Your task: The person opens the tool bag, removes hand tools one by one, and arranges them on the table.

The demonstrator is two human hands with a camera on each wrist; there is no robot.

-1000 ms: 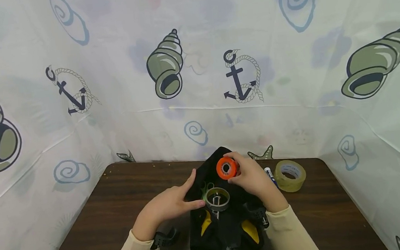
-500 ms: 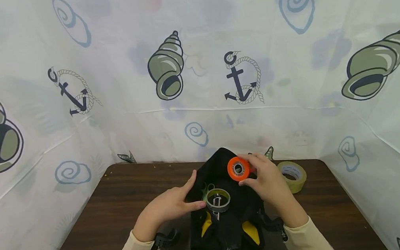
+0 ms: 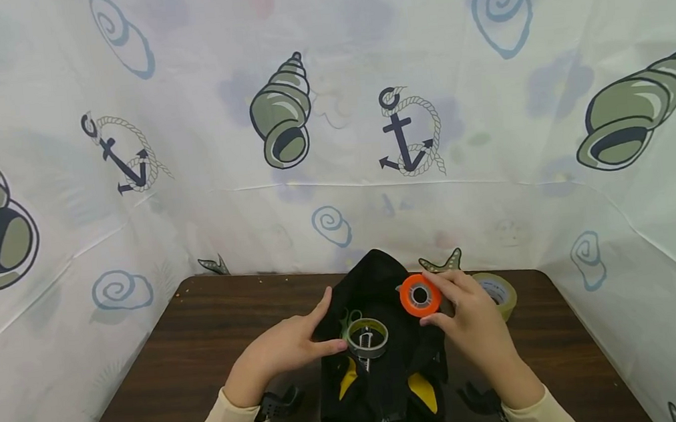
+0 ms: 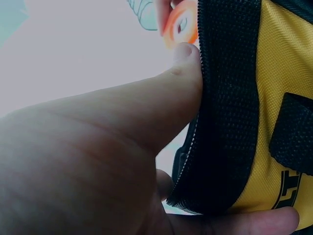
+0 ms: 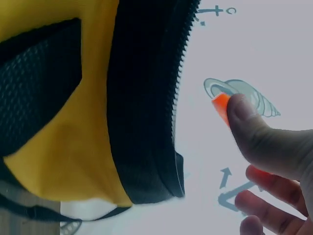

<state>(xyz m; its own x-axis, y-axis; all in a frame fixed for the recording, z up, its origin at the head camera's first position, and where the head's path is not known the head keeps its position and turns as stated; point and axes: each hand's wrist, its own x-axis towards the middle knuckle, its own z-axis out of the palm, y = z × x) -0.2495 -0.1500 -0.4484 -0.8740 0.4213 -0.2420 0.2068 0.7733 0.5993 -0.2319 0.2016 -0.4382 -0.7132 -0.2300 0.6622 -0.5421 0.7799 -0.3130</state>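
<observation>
In the head view, a black-and-yellow zippered tool bag (image 3: 378, 261) stands open on the table. My left hand (image 3: 286, 349) is spread against its left side, forefinger and thumb straight. The left wrist view shows that thumb at the zipper edge and a finger along the bag's front. My right hand (image 3: 474, 313) pinches an orange, ring-shaped tape dispenser (image 3: 407, 299) between thumb and fingers, over the bag's right side. In the right wrist view, the dispenser (image 5: 221, 105) sits behind my thumb, apart from the zipper. A grey tape roll (image 3: 368, 352) and green-handled scissors (image 3: 354, 315) show at the bag's opening.
A wide roll of clear packing tape (image 3: 504, 290) lies behind my right hand, partly covered by it. The dark wooden table (image 3: 215, 329) ends at a cloth backdrop (image 3: 231, 227) printed with shells and anchors. Black wrist straps (image 3: 279, 404) hang below my hands.
My right hand has moved to the right and slightly toward me with the orange tape dispenser, from over the bag's middle to its right side. The left hand has stayed in place.
</observation>
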